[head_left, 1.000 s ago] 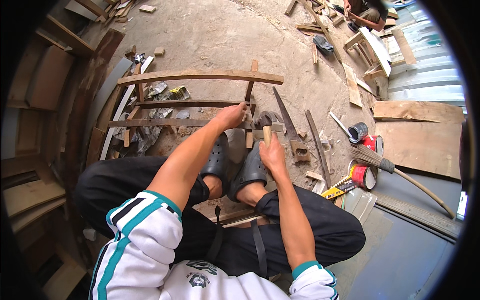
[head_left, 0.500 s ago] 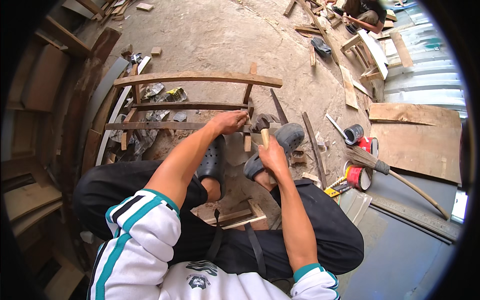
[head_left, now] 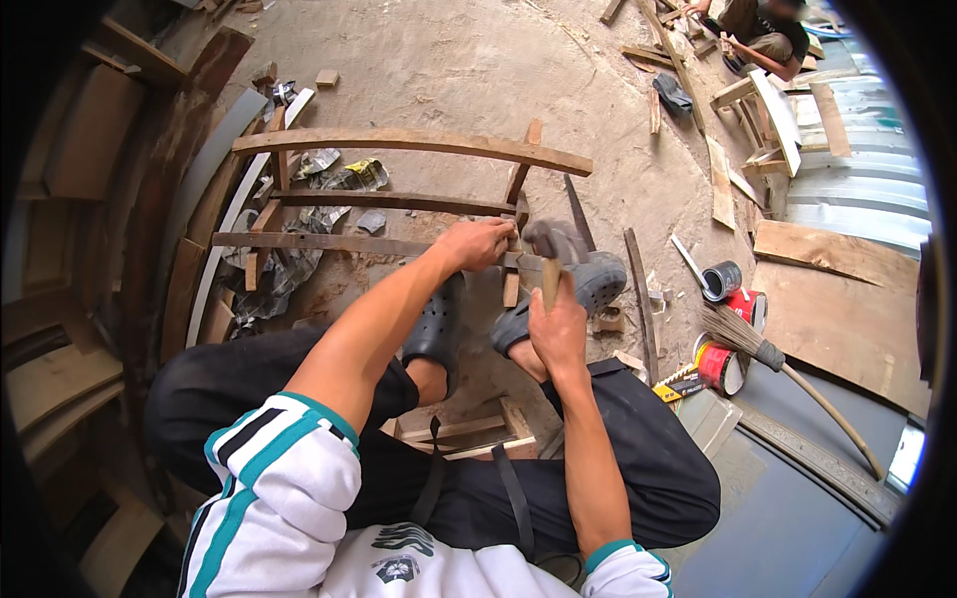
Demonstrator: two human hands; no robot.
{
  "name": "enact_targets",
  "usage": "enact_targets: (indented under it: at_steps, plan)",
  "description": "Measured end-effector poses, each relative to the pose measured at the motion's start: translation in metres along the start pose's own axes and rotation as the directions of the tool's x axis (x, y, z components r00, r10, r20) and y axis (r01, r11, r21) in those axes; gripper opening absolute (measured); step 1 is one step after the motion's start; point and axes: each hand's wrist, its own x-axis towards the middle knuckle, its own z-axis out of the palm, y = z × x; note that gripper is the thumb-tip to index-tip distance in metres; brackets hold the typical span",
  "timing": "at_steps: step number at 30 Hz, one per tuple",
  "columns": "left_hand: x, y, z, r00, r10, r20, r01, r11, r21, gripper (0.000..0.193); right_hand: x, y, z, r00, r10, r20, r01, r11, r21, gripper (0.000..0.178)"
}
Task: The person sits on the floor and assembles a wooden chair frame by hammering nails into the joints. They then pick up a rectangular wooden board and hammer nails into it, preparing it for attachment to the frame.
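A wooden frame [head_left: 399, 146] of rails and crosspieces lies on the ground in front of my feet. My left hand [head_left: 478, 245] is closed at the right end of its nearest rail, by the joint with the crosspiece. What its fingertips pinch is too small to make out. My right hand [head_left: 558, 327] grips the wooden handle of a hammer [head_left: 550, 284]. The hammer's head is smeared by motion, just right of my left fingertips and above my right clog [head_left: 596, 281]. My left clog [head_left: 433, 329] rests below my left wrist.
Crumpled paper and plastic [head_left: 349, 175] lie under the frame. To the right are a straw brush [head_left: 736, 329], paint cans [head_left: 720, 365], a handsaw [head_left: 680, 383] and boards [head_left: 847, 299]. Wooden furniture parts [head_left: 65, 399] stand along the left. Another person [head_left: 763, 40] crouches at the far right.
The hammer and my right hand have shifted a little right, the hammer's head now more blurred. My left hand stays at the joint. The whole view has swung slightly.
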Motion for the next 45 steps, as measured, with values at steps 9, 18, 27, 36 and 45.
enact_targets:
  at_steps: [9, 18, 27, 36, 45]
  plan:
    - [-0.002, -0.005, 0.002, 0.999, 0.011, -0.045, -0.01, 1.0, 0.019, 0.038, -0.001, -0.023, -0.015, 0.993, -0.063, -0.098, 0.068, 0.997, 0.046, 0.035]
    - [0.004, -0.015, 0.01, 0.994, 0.06, -0.086, -0.061, 0.998, -0.019, 0.04, 0.009, -0.008, -0.019, 0.988, 0.114, 0.105, -0.111, 0.993, -0.031, 0.035]
    - [0.043, 0.014, 0.002, 0.933, -0.318, -0.169, 0.288, 0.94, -0.182, 0.033, 0.005, -0.005, -0.018, 0.994, 0.109, -0.023, -0.107, 0.992, 0.073, 0.035]
    - [0.069, 0.017, 0.02, 0.744, -0.62, -0.247, 0.603, 0.783, -0.151, 0.076, 0.008, 0.014, -0.012, 0.982, 0.185, 0.024, -0.187, 0.977, 0.107, 0.033]
    - [0.053, 0.004, 0.019, 0.821, -0.554, -0.134, 0.569, 0.814, 0.116, 0.1, 0.015, -0.008, -0.019, 0.99, 0.134, 0.05, -0.139, 0.984, 0.109, 0.034]
